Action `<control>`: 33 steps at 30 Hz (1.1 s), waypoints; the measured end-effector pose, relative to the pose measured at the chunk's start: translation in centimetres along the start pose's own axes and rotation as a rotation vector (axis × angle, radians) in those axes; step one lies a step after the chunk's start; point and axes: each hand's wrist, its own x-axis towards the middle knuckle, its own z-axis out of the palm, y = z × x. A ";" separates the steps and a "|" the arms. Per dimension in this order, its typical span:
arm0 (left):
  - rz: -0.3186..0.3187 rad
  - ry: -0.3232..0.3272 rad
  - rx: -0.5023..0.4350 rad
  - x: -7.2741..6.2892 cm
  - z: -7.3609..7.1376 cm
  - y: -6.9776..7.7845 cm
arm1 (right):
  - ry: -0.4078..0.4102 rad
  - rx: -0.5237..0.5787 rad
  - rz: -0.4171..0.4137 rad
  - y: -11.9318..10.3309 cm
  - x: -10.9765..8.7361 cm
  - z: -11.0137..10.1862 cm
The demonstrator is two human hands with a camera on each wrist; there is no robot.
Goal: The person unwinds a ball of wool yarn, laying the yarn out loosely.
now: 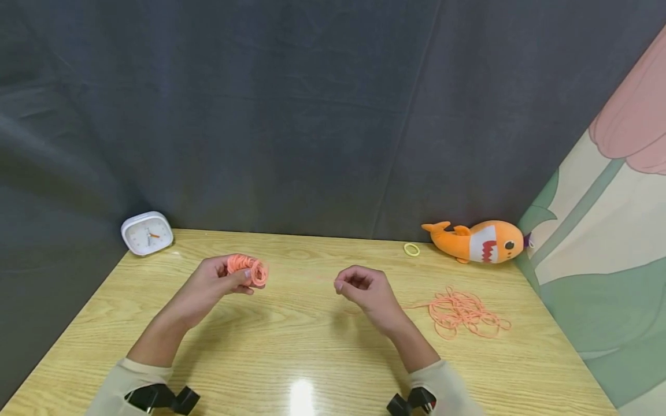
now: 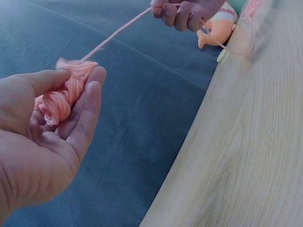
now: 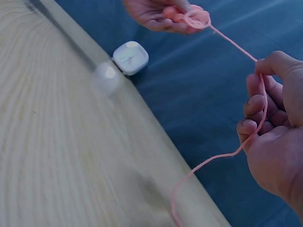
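My left hand [image 1: 208,286] holds a small wound bundle of coral-pink yarn [image 1: 247,269], the thumb pressing it against the fingers. From that bundle a single strand [image 2: 118,33] runs taut across to my right hand [image 1: 370,294], which pinches it between thumb and forefinger. Past the pinch, the strand crosses the right palm and hangs down toward the table, as the right wrist view shows. A loose, tangled heap of the same yarn [image 1: 463,313] lies on the table to the right of my right hand. Both hands are raised above the tabletop.
A white clock [image 1: 147,233] stands at the table's back left corner. At the back right lie an orange plush shark [image 1: 478,241] and a yellow ring [image 1: 411,249]. A dark curtain [image 1: 291,115] hangs behind the wooden table [image 1: 291,358].
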 end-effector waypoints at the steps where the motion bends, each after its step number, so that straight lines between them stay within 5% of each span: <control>1: -0.004 0.002 -0.004 0.0 0.0 0.0 | 0.010 -0.012 -0.001 -0.1 -0.1 -0.4; 21: -0.045 0.060 -0.019 -0.1 -0.4 0.2 | 0.175 -0.099 0.017 -0.9 -2.7 -6.2; 33: -0.043 0.077 -0.008 -0.3 -0.6 0.5 | 0.291 0.079 -0.058 -1.3 -4.3 -9.9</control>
